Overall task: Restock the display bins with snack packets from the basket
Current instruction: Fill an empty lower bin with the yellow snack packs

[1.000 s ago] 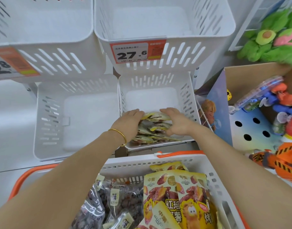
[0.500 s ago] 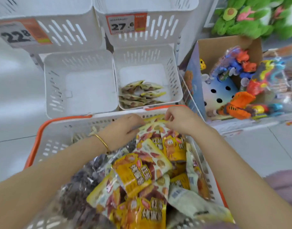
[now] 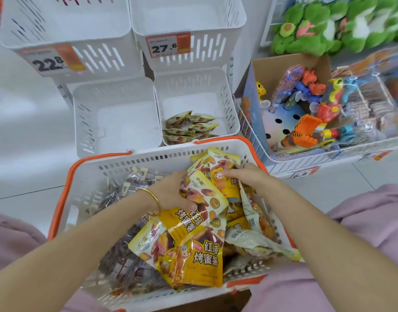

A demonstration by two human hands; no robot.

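Note:
A white basket with an orange rim [image 3: 65,194] sits on my lap, full of yellow snack packets [image 3: 200,260] on the right and dark clear-wrapped packets [image 3: 123,262] on the left. Both hands are inside it. My left hand [image 3: 171,192], with a gold bangle, grips a bunch of yellow packets [image 3: 207,194] from the left. My right hand [image 3: 247,176] presses on the same bunch from the right. Ahead, the lower right display bin [image 3: 227,104] holds a small pile of yellow packets [image 3: 189,129]. The lower left bin [image 3: 85,122] holds nothing.
Two upper white bins carry price tags, 22.8 [image 3: 49,61] and 27.6 [image 3: 166,45]. To the right stands a wire tray [image 3: 328,154] with a cardboard box of plastic toys [image 3: 306,91]; green plush toys [image 3: 328,25] hang above. White floor tiles lie left of the basket.
My hands left the pile in the lower right bin, pulled back into the basket and closed around a bunch of yellow packets. The view tilted down toward the basket.

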